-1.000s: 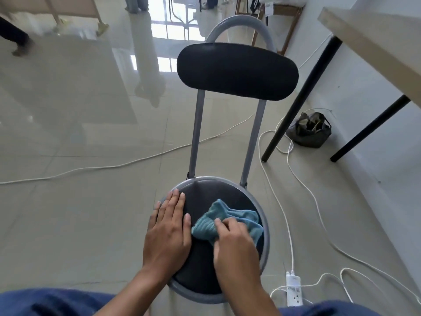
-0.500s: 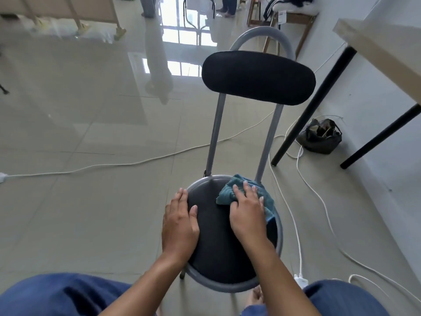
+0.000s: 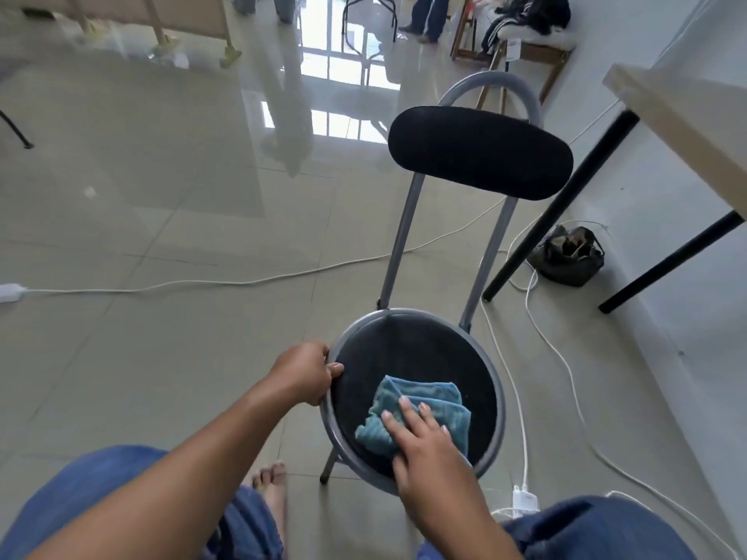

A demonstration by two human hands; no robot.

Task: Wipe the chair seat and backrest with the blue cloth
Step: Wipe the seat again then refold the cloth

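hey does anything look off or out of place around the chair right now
Nothing damaged or spilled. White cables trail loose across the floor right of the chair seat, and a dark bag sits open under the table.

Looks like some kind of shared workroom or office-type space, not a home. A big open stretch of glossy tiled floor (image 3: 169, 220) is seen, with white extension cables (image 3: 242, 281) trailed across it, a plain desk (image 3: 683, 127) set against the wall, and more chairs (image 3: 525, 42) parked near tall windows (image 3: 347, 66).
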